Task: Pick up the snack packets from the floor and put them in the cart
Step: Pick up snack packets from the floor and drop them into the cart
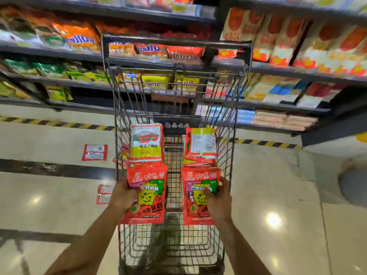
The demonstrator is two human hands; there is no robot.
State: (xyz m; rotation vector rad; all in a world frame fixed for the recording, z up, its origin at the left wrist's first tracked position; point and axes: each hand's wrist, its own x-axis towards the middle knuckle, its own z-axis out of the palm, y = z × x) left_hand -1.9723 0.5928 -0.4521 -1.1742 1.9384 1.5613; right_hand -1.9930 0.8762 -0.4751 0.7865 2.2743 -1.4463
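A wire shopping cart (228, 120) stands in front of me, seen from above. My left hand (124, 195) grips a red snack packet (151, 197) over the cart's left side. My right hand (218, 199) grips a matching red packet (195, 195) over the right side. Deeper in the cart lie two stacks of packets, one at the left (147, 143) and one at the right (201, 145). On the floor left of the cart lie two more red packets, one farther off (95, 152) and one nearer (104, 194), partly hidden by my left arm.
Store shelves (59, 54) packed with snack bags run along the back and to the right (297, 74). Yellow-black hazard tape (55, 124) marks the floor at their foot. The tiled floor (278, 185) is glossy, with a dark blurred shape at the far right (353, 185).
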